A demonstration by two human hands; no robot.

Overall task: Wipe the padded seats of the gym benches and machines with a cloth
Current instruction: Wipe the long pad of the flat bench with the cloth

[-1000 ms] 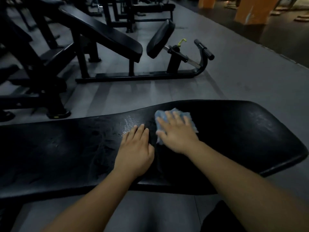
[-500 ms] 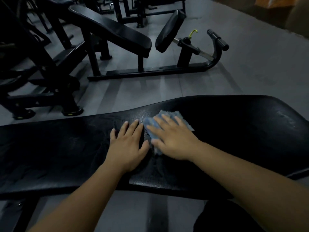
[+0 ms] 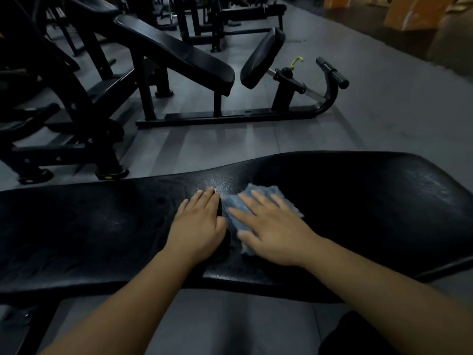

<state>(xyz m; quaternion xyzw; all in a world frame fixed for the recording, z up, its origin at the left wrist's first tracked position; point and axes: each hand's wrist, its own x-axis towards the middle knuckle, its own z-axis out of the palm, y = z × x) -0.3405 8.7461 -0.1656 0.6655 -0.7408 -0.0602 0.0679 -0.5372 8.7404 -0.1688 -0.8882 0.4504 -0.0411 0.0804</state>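
A long black padded bench seat [image 3: 358, 206] runs across the view in front of me. A blue cloth [image 3: 266, 194] lies flat near its middle, and my right hand [image 3: 271, 226] presses on it with straight fingers. My left hand [image 3: 199, 224] rests flat on the bare pad right beside the cloth, its fingers straight. A shiny damp patch shows on the pad just beyond my left fingertips.
Across a strip of grey floor [image 3: 230, 142] stands an inclined black bench [image 3: 179, 55] with a tilted pad [image 3: 263, 57] and a roller bar [image 3: 332, 73]. Dark machine frames [image 3: 64, 124] crowd the left. Orange pillars [image 3: 409, 14] stand at the far right.
My right hand has slid the cloth a little leftward along the pad, closer to my left hand, which has stayed flat on the seat.
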